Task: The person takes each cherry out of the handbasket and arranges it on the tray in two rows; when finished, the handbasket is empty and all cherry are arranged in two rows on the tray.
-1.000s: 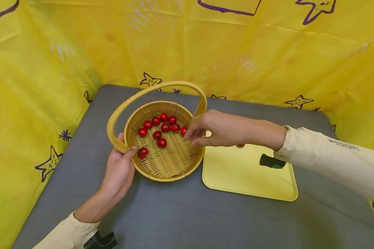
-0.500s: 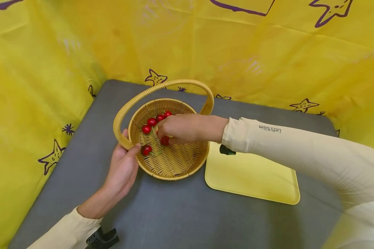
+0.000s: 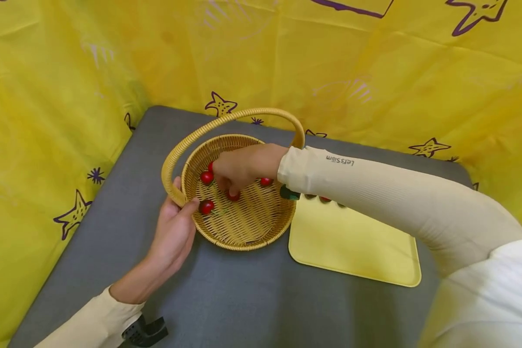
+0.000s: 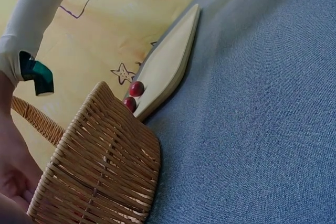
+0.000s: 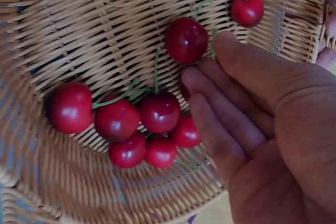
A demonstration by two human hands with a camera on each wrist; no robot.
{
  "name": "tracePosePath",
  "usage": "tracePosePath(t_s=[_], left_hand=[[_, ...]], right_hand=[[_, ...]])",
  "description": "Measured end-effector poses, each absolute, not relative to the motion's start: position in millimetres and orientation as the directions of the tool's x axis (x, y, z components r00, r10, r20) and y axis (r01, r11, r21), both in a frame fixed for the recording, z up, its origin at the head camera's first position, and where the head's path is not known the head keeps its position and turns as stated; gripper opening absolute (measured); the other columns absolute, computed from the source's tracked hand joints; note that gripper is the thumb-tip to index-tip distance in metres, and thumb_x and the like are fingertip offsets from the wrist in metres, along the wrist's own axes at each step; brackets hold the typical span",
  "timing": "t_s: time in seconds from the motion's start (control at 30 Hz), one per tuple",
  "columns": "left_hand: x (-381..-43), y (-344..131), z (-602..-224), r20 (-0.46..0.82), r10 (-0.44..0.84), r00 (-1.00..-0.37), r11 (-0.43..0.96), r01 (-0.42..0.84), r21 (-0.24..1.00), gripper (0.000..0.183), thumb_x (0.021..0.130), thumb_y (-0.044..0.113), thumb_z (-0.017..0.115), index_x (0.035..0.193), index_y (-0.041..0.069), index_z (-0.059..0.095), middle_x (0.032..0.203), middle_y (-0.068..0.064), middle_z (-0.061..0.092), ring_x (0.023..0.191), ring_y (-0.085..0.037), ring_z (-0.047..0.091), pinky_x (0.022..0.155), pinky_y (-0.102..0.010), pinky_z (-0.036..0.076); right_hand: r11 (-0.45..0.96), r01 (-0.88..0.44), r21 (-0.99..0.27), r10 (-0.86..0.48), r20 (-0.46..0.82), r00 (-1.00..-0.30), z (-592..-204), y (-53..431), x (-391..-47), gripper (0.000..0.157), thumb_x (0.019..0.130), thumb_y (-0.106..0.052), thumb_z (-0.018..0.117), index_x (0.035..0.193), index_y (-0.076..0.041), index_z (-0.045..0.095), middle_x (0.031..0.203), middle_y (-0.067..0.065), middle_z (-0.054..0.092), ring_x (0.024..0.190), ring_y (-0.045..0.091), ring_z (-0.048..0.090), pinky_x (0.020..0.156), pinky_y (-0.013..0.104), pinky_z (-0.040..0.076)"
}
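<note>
In the head view, my left hand (image 3: 176, 227) grips the near-left rim of a round wicker basket (image 3: 239, 247), its thumb over the edge by the foot of the arched handle (image 3: 243, 115). My right hand (image 3: 237, 166) reaches down inside the basket. Red cherries with green stems lie on the woven bottom, one cherry (image 3: 206, 207) near the left thumb. The right wrist view shows my right hand (image 5: 294, 124) with thumb and fingertips apart, right beside a dark cherry (image 5: 187, 40). Another cherry is mostly hidden behind those fingers, and several cherries (image 5: 160, 112) cluster at their side.
A yellow tray (image 3: 352, 246) lies right of the basket, partly under the right forearm, with a few cherries (image 4: 136, 88) at its edge. Both stand on a grey cloth-covered table (image 3: 243, 299). A yellow patterned curtain (image 3: 287, 63) hangs behind and at the left.
My right hand has moved left from the basket's right rim into its middle, over the cherries. My left hand keeps its hold on the rim. The head view has shifted slightly.
</note>
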State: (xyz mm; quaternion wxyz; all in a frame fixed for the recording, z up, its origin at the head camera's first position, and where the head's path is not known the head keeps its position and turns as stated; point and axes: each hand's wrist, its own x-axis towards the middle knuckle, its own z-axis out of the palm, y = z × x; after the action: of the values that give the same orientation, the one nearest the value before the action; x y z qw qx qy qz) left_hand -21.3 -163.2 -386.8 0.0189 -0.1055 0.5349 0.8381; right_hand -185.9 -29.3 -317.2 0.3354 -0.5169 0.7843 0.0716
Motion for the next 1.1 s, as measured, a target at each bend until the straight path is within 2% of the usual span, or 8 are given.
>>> tracePosePath(t_s=[0.27,0.53,0.67,0.77,0.93,1.1], left_hand=[[-19,-159,-385,-0.208,-0.084,-0.974,-0.431,-0.153,0.889,0.078,0.111,-0.004,0.037,0.169,0.014,-0.012,0.176,0.008,-0.008,0.159,-0.005,-0.002,0.130,-0.029,0.004],[-16,-156,-384,-0.205,-0.082,-0.975,-0.431,-0.151,0.890,0.078,0.111,-0.004,0.037,0.169,0.014,-0.011,0.177,0.007,-0.007,0.159,-0.004,-0.001,0.130,-0.028,0.005],[-15,-155,-384,-0.201,-0.084,-0.976,-0.427,-0.147,0.892,0.078,0.111,-0.004,0.037,0.169,0.013,-0.011,0.177,0.006,-0.009,0.159,-0.005,-0.001,0.130,-0.028,0.005],[-15,-155,-384,-0.199,-0.087,-0.976,-0.426,-0.144,0.893,0.078,0.110,-0.005,0.037,0.169,0.012,-0.011,0.177,0.005,-0.010,0.160,-0.006,-0.002,0.130,-0.029,0.004],[-15,-156,-384,-0.204,-0.092,-0.975,-0.428,-0.146,0.892,0.077,0.110,-0.004,0.037,0.169,0.011,-0.012,0.177,0.005,-0.010,0.159,-0.005,-0.002,0.130,-0.027,0.005],[-17,-158,-385,-0.208,-0.086,-0.974,-0.423,-0.154,0.893,0.077,0.111,-0.003,0.037,0.169,0.011,-0.012,0.177,0.007,-0.007,0.159,-0.005,-0.001,0.130,-0.028,0.005]], right_hand=[[0.480,-0.859,-0.179,-0.699,-0.670,-0.250,-323,-33,-187,0.027,0.096,-0.023,0.081,0.123,-0.016,0.080,0.124,-0.002,0.075,0.112,0.012,0.068,0.093,0.026,0.056],[0.492,-0.844,-0.215,-0.707,-0.664,-0.243,-329,-27,-185,0.038,0.095,-0.025,0.083,0.130,-0.012,0.076,0.129,0.001,0.073,0.118,0.016,0.067,0.097,0.029,0.056],[0.487,-0.832,-0.265,-0.725,-0.654,-0.216,-330,-21,-180,0.033,0.095,-0.023,0.082,0.126,-0.012,0.078,0.121,0.001,0.076,0.110,0.015,0.069,0.094,0.029,0.057],[0.481,-0.823,-0.301,-0.735,-0.651,-0.192,-332,-16,-176,0.024,0.095,-0.020,0.082,0.118,-0.012,0.081,0.110,-0.001,0.078,0.100,0.013,0.069,0.087,0.029,0.057],[0.462,-0.821,-0.335,-0.757,-0.632,-0.168,-337,-10,-168,0.012,0.095,-0.017,0.081,0.106,-0.012,0.084,0.094,-0.004,0.076,0.087,0.010,0.062,0.077,0.026,0.054],[0.448,-0.827,-0.340,-0.776,-0.608,-0.171,-339,-7,-165,0.006,0.096,-0.015,0.080,0.099,-0.013,0.084,0.087,-0.005,0.072,0.080,0.009,0.056,0.071,0.024,0.049]])
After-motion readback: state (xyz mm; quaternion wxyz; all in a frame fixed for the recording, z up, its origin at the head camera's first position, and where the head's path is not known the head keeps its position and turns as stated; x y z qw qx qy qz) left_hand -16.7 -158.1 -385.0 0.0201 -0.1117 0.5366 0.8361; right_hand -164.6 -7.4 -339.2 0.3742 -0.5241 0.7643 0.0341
